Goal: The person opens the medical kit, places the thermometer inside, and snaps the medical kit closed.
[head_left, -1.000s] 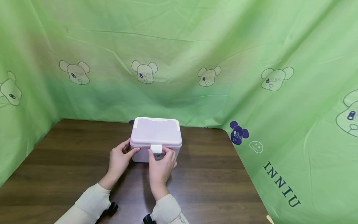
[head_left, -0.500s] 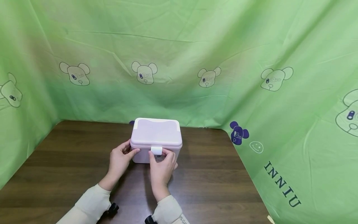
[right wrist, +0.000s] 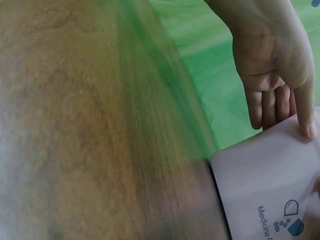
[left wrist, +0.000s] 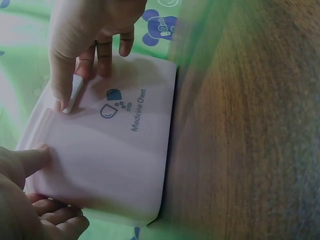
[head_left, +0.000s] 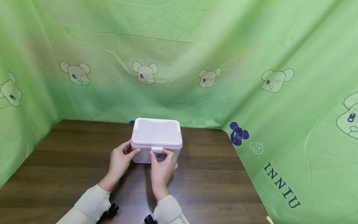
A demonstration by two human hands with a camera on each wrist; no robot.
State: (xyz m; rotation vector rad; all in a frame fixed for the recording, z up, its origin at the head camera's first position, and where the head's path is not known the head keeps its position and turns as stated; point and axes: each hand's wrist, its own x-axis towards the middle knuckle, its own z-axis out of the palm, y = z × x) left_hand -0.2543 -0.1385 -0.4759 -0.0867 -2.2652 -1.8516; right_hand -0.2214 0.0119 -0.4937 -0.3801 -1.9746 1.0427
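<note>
A pale pink medicine chest with a lilac panel on its lid stands on the wooden table, lid down. "Medicine Chest" is printed on its front. At its left front corner my left hand holds it, thumb on the front face and fingers around the side. My right hand pinches the white latch at the front middle, thumb on its left and index finger on its right. In the left wrist view, the latch tilts out from the front. The other right fingers hang loosely before the box.
A dark wooden table bears the chest near its back edge. Green cloth with printed bear heads hangs behind and on both sides. A small pale object shows at the table's right front edge.
The latch's lower edge has swung outward and up, so it looks thinner from above. Both hands keep nearly the same places on the chest.
</note>
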